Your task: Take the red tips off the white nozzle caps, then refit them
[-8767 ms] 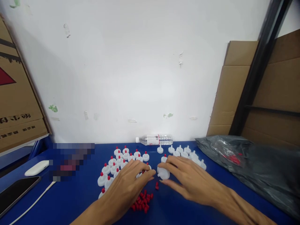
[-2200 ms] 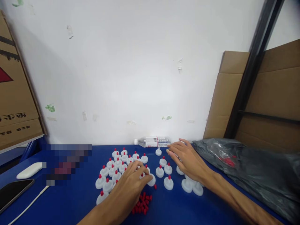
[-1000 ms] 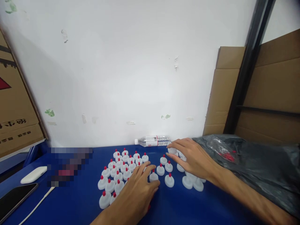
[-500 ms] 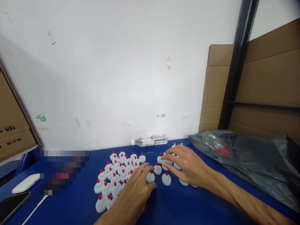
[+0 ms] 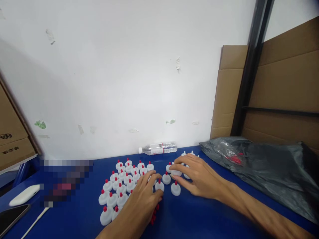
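Several white plastic caps with red tips stand in a cluster on the blue table. My left hand lies over the near right part of the cluster, its fingers curled down beside a capped piece, and it covers most of a pile of loose red tips. My right hand pinches a white cap with thumb and fingers, just above another capped piece. A few uncapped white caps show behind that hand.
A clear water bottle lies against the white wall. A dark grey plastic bag covers the right of the table, with cardboard sheets behind it. At far left are a white mouse, a phone and a cable.
My right hand has drawn a white cap back from the far caps toward the middle. My left hand has stayed over the red tips, fingers shifting slightly. The view has drifted right.
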Available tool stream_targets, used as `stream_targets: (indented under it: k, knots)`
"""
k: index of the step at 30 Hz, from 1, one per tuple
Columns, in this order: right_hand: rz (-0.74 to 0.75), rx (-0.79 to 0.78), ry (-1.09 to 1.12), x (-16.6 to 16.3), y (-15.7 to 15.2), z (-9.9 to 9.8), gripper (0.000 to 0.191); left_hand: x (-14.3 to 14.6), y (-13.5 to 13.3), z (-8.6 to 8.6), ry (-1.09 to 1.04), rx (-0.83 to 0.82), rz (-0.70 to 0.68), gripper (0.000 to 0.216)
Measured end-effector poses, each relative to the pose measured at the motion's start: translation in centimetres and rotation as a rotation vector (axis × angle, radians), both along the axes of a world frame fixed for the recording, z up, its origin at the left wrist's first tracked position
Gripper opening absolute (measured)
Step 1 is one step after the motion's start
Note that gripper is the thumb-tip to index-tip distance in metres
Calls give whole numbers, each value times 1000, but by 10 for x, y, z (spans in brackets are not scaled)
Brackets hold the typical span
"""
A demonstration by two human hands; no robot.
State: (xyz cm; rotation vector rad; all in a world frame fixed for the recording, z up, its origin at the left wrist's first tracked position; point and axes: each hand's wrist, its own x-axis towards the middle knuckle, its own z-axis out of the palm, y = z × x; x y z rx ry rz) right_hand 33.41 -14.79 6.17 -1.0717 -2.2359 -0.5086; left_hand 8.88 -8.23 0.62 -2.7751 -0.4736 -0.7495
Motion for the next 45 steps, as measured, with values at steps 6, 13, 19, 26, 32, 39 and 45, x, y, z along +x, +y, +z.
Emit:
stream_targets:
  k: [6, 13, 19, 26, 32, 39, 45]
  knots:
    - [34, -97, 14, -4, -5, 3, 24, -1, -5, 22, -150, 57, -55, 26]
    - [110, -125, 9, -8, -4, -6, 33, -3, -6, 25, -327, 46, -52, 29]
    - [198, 54, 35, -9, -3, -11, 32, -4, -7, 22, -316, 1, 7, 42]
    - [254, 89, 25, -19, -5, -7, 26, -5, -8, 19, -270, 20, -9, 47]
    - [161, 157, -72, -22, -4, -13, 20, -3, -15, 27, -308, -47, -5, 45]
    - [165, 193, -64, -22, -5, -23, 11, -4, -14, 23, -289, -86, -2, 40]
    - [259, 117, 138, -23, -4, -24, 8, -3, -6, 18, -284, -56, -2, 27]
